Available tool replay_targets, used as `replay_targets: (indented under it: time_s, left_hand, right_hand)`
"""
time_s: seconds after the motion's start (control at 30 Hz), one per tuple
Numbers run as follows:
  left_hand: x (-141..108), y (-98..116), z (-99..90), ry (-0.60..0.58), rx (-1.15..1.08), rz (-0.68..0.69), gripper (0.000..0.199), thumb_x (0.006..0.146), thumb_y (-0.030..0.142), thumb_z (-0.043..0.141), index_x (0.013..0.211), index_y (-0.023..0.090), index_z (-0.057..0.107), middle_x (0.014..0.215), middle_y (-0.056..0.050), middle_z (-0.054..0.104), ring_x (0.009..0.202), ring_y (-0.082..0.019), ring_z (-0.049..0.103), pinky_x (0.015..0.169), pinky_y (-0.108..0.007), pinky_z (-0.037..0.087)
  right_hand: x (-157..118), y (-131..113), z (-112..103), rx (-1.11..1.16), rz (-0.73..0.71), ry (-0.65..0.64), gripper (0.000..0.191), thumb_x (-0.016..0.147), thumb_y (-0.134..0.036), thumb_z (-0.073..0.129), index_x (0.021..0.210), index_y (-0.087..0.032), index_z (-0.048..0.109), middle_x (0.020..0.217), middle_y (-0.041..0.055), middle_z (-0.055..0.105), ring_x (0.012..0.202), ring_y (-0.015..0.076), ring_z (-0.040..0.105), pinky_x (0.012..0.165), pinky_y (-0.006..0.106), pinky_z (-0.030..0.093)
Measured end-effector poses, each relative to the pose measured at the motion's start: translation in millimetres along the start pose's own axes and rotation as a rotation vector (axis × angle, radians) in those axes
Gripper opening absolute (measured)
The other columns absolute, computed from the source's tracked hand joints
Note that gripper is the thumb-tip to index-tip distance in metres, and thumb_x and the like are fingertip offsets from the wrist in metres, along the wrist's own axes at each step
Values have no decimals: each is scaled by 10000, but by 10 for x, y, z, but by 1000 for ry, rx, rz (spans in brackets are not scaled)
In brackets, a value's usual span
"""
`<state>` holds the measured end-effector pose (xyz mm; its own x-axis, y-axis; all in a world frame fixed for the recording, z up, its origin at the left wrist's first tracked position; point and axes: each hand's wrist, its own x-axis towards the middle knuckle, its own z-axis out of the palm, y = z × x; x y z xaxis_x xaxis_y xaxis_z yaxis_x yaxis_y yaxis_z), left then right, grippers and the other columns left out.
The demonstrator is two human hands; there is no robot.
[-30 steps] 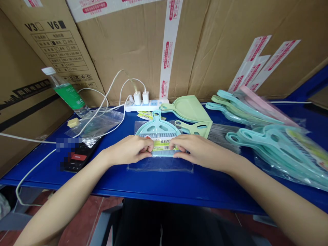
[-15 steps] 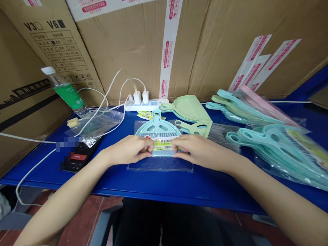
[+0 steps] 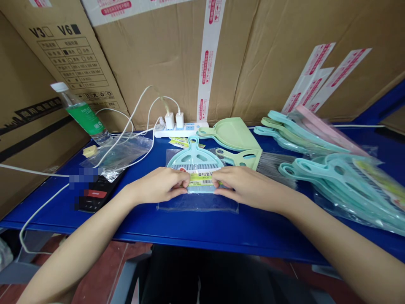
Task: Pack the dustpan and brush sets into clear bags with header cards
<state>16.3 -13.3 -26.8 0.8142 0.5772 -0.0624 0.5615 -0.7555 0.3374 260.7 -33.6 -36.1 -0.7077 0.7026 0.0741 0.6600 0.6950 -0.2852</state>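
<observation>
Big cardboard boxes (image 3: 171, 55) with red-and-white tape strips stand along the back and left of the blue worktop (image 3: 202, 228). On the right side of the worktop, a pile of teal dustpan sets (image 3: 348, 181) in clear plastic; behind it, more bagged pieces (image 3: 303, 135) in teal, green and pink. Green dustpan (image 3: 234, 133) lies behind and right of center, green brush (image 3: 249, 159) in front of it, grey bristles pointing right. Bagged teal brush and dustpan set (image 3: 198, 160) lies flat in the middle of the worktop, handle end toward the boxes, yellow-green label across it. Left hand (image 3: 166, 183) is on the set's left side, right hand (image 3: 237, 183) on its right side, both with curled fingers touching the package; cannot tell if they pinch it or just rest on it. Bottle (image 3: 84, 116) with green label leans at far left, near an empty plastic bag (image 3: 126, 150). White power strip (image 3: 193, 130) sits against the boxes. Black phone (image 3: 101, 192) lies left of the left hand. Two white chargers (image 3: 174, 121) are plugged into the strip. Small yellowish block (image 3: 90, 151) is near the bottle.
</observation>
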Motion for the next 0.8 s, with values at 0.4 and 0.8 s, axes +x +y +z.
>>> replay_targets:
  time_s: [0.4, 0.8]
  left_hand:
    - [-7, 19, 0, -15, 16, -23, 117, 892, 205, 504, 776, 203, 495, 697, 46, 546, 533, -97, 444, 551, -231, 306]
    - [-10, 26, 1, -14, 24, -20, 121, 897, 224, 482, 780, 204, 505, 715, 32, 561, 542, -105, 454, 556, -239, 318]
  right_hand:
    - [1, 2, -8, -7, 6, -12, 76, 876, -187, 575, 803, -199, 561, 784, 34, 637, 695, 181, 582, 599, 271, 378]
    - [-5, -5, 0, -16, -10, -4, 71, 882, -197, 549, 812, -205, 561, 792, 42, 645, 707, 191, 592, 615, 283, 389]
